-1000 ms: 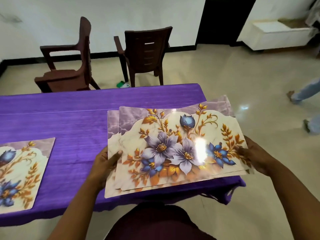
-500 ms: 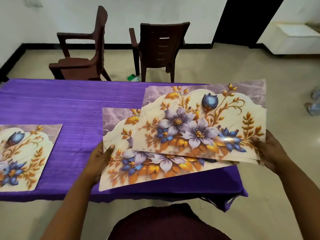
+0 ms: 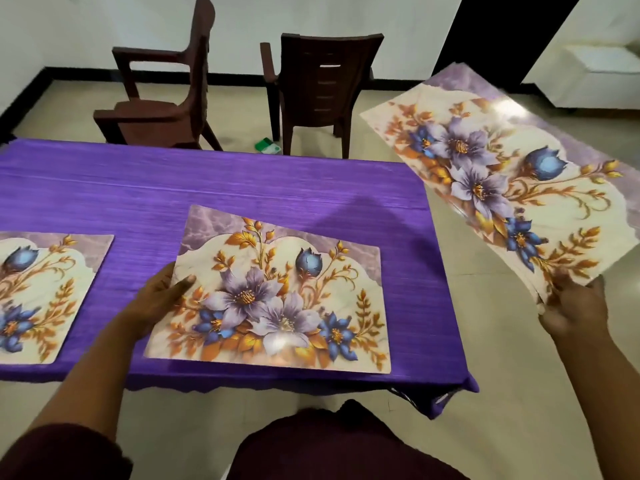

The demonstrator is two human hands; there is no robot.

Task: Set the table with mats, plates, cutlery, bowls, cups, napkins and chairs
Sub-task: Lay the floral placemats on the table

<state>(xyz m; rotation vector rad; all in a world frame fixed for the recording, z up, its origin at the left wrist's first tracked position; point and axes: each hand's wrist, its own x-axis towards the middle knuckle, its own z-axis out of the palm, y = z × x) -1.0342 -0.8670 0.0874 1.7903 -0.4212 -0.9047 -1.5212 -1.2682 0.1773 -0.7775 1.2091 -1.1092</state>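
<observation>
- Fingers of left hand (image 3: 157, 299) pinch the left edge of the centre mat (image 3: 277, 299), lying flat on the purple table (image 3: 138, 199).
- Right hand (image 3: 575, 311) grips a mat stack (image 3: 502, 174) by its corner, raised beyond the table's right end.
- Third mat (image 3: 41, 292) lies at left.

Purple-clothed table (image 3: 214, 188) bears two floral mats, left (image 3: 45, 296) and centre (image 3: 277, 299).

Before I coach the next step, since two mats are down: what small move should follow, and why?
Probably let the left hand release the middle mat, which already lies flat near the table's front edge. The right hand holds the remaining mats in the air past the table's right end, so the far side, still bare purple cloth, seems the next place for one.
</observation>
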